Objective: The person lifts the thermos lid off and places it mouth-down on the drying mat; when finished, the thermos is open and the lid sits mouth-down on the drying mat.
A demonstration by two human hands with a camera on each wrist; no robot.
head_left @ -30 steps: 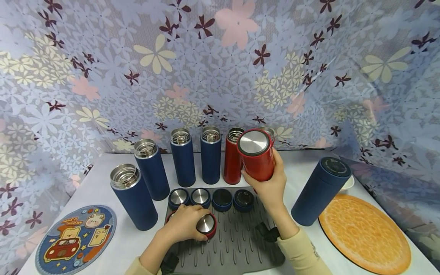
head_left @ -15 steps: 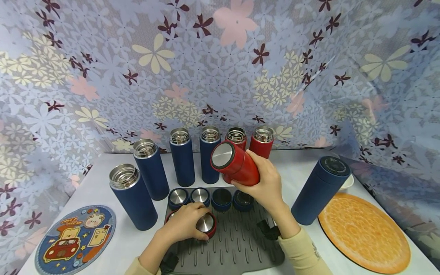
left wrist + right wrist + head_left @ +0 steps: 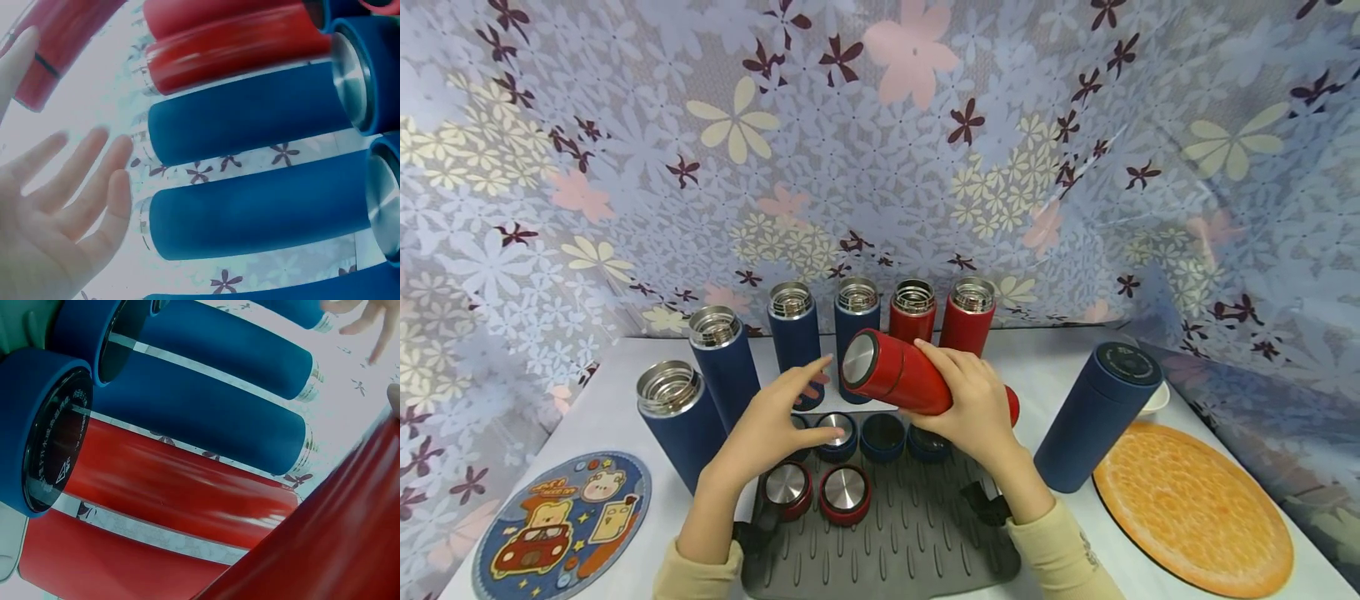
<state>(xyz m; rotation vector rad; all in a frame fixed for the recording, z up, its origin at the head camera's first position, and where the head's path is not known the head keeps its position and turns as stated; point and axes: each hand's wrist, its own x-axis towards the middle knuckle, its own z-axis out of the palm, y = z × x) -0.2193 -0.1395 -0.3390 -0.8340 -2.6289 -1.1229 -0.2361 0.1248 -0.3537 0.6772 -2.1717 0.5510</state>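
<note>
My right hand [image 3: 966, 408] grips a red thermos flask [image 3: 910, 375] with its lid on, tilted so that its silver-topped lid points left, above the lids on the mat. To the left of that lid, my left hand [image 3: 771, 421] is raised with spread fingers and holds nothing; its palm [image 3: 44, 231] shows in the left wrist view. Below it two red lids with silver tops, one a red lid [image 3: 845, 492], lie on the grey mat [image 3: 910, 533]. A row of blue lids [image 3: 883, 436] runs along the mat's back edge.
Lidless blue flasks [image 3: 793, 333] and two lidless red flasks [image 3: 967, 321] stand upright behind the mat. A lidded blue flask [image 3: 1097, 417] is at the right. Round mats lie at both sides, one cartoon-printed [image 3: 565, 525], one orange [image 3: 1195, 508]. A patterned cloth [image 3: 880, 167] hangs behind.
My left hand has let go of the red lid on the mat and risen towards the flask. My right hand has tipped the red flask leftward and brought it lower.
</note>
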